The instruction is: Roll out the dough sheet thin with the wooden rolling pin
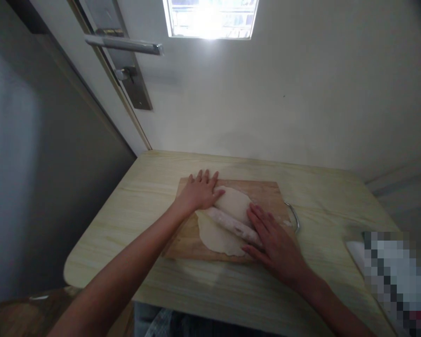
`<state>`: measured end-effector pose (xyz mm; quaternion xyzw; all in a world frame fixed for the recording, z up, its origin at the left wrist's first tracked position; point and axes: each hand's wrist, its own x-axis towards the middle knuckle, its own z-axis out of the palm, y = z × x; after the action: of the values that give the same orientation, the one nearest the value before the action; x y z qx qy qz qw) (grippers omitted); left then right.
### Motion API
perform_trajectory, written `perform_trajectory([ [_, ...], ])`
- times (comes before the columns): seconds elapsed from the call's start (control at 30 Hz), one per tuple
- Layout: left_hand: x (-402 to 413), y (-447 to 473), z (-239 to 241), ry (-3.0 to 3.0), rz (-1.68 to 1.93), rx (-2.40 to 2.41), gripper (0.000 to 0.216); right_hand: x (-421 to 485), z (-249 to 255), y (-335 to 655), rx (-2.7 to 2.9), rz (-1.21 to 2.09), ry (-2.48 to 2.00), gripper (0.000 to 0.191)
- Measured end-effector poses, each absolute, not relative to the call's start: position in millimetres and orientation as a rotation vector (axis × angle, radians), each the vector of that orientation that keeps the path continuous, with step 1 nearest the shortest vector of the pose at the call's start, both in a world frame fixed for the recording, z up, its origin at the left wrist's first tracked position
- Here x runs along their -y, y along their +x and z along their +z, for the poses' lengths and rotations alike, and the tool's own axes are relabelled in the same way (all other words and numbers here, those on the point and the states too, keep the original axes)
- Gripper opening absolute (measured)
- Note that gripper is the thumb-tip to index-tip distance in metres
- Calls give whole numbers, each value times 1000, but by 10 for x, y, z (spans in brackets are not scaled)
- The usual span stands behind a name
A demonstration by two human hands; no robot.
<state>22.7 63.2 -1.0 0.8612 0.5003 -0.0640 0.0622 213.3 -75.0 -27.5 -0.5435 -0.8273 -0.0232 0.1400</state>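
Observation:
A sheet of pale dough (219, 236) lies flat on a wooden cutting board (185, 245), its outline uneven. Across the dough, slanting from upper left to lower right, rests a floury rolling pin (233, 224). My left hand (200, 191) presses its palm over the pin's left end, fingers spread toward the far edge of the board. Over the right end lies my right hand (272, 238), with its fingers stretched out and the thumb apart. Both ends of the pin are hidden under the hands.
The board sits on a light wood-grain table (115, 220), with a metal handle (293, 217) at its right. A white door with a lever handle (126, 45) and a small bright window (212, 18) stands behind. A blurred-out object (400, 276) is at the right edge.

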Motion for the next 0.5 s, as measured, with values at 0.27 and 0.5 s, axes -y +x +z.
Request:
perform_trajectory([
  [0.27, -445, 125, 1, 2714, -67, -1537, 63, 811, -189, 2068, 2384, -7, -1588, 66],
  [0.5, -329, 44, 17, 2714, -96, -1521, 60, 880, -174, 2008, 2393, -87, -1574, 68],
])
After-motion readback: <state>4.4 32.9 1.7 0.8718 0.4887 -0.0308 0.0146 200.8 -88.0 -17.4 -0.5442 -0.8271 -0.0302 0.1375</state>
